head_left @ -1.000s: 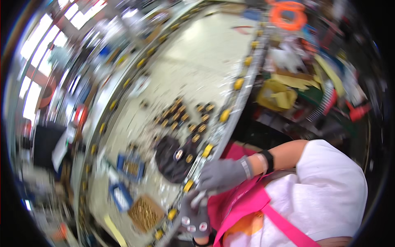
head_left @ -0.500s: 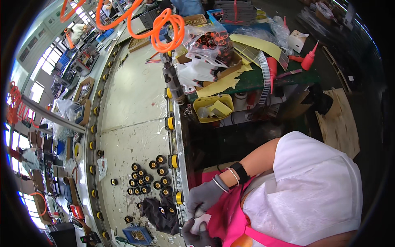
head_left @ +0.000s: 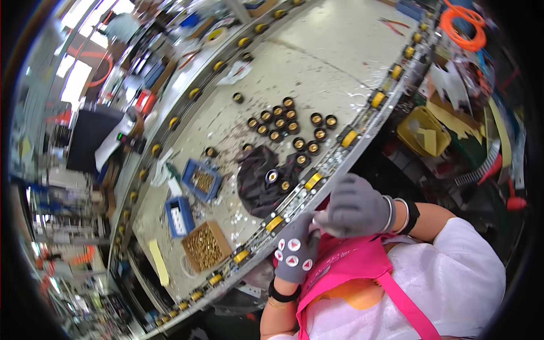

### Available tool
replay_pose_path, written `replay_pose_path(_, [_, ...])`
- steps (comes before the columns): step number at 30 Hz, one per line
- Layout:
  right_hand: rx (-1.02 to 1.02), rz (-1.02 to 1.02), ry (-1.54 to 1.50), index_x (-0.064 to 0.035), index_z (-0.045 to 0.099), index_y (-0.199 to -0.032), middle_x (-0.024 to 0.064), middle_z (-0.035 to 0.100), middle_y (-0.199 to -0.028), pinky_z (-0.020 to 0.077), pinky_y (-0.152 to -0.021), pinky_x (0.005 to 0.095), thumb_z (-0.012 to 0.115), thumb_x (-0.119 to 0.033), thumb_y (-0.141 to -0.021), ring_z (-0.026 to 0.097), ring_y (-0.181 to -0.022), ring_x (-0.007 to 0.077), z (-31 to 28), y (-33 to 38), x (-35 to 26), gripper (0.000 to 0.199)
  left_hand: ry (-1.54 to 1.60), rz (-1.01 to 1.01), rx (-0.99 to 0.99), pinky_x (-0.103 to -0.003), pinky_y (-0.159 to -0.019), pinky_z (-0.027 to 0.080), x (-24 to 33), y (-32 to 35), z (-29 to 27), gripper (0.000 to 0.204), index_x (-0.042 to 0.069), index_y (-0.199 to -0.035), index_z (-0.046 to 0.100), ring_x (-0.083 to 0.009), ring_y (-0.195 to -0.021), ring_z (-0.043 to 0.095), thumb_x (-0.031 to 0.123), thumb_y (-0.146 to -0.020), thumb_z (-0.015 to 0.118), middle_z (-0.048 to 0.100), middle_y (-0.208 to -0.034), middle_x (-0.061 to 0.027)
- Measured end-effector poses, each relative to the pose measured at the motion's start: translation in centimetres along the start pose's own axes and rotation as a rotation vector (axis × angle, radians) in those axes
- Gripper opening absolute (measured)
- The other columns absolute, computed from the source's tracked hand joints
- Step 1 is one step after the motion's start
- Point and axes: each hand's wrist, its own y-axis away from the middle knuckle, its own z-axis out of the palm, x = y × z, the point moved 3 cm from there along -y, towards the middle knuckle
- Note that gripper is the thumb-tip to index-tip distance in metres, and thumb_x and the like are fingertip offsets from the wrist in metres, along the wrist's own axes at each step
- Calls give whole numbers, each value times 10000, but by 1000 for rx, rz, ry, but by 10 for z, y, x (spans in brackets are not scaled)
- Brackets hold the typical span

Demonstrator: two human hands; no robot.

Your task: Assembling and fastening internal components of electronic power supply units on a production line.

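Note:
My left hand [head_left: 296, 250], in a grey glove with several round white stickers bearing red triangles on its back, is held by the rail's near edge with fingers curled. My right hand [head_left: 357, 207], also gloved in grey, meets it from the right, its fingers bent in toward the left thumb. Whatever is pinched between them is hidden by the fingers. Beyond the rail lies a crumpled black cloth [head_left: 258, 190] with a white-topped round piece [head_left: 272, 176] on it. Several round black knobs with brass centres [head_left: 279, 122] stand grouped beyond the cloth.
A roller rail [head_left: 313, 181] with yellow wheels edges the worktop. Left of the cloth stand a blue tray of small brass parts [head_left: 215, 187], another blue tray [head_left: 178, 217] and a cardboard box of brass pieces [head_left: 207, 246]. Pliers [head_left: 394, 25] lie far off; a yellow basket [head_left: 424, 131] is at right.
The view has swung, bringing the trays and box into fuller sight. The white paper seen at my hands earlier no longer shows. The left glove's stickered back is now visible.

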Motion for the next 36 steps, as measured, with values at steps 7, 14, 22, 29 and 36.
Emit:
replay_pose_path(7, [-197, -458, -72, 15, 639, -924, -22, 442, -641, 405, -555, 275, 598, -141, -716, 472, -560, 125, 41, -26, -70, 263, 141, -66, -2, -363, -718, 485, -18, 15, -1, 305, 43, -1066, 547, -295, -835, 621, 143, -784, 602, 635, -910, -135])
replay_pose_path(14, [-735, -283, -20, -48, 638, -978, -17, 501, -610, 402, -537, 294, 600, -160, -765, 526, -566, 146, 32, -25, -71, 244, 68, 17, 66, -352, -770, 490, -27, 17, -8, 307, 38, -1098, 552, -298, -879, 623, 57, -793, 583, 629, -953, -145])
replay_pose_path(22, [-393, 424, 72, -84, 652, -879, 84, 629, -727, 493, -613, 379, 600, -215, -810, 621, -693, 285, -94, 39, 11, 157, 264, 262, 59, -338, -835, 479, -53, -33, -35, 478, 17, -1162, 546, -305, -960, 590, 225, -769, 720, 577, -1126, -186])
replay_pose_path(29, [239, 1243, 1015, -73, 698, -896, 142, 675, -865, 493, -751, 384, 644, -257, -705, 642, -802, 290, -379, 226, -8, 271, 368, 436, -56, -337, -818, 482, -41, -71, -17, 421, 15, -1127, 551, -290, -934, 587, 180, -763, 682, 585, -1093, -176])
replay_pose_path(36, [383, 1876, 1182, -109, 599, -1175, 170, 647, -1060, 483, -860, 383, 638, -239, -734, 618, -992, 330, -442, 362, -29, 461, 438, 302, 132, -336, -800, 486, -64, -39, -46, 368, 13, -1093, 556, -275, -909, 585, 136, -757, 644, 592, -1060, -166])
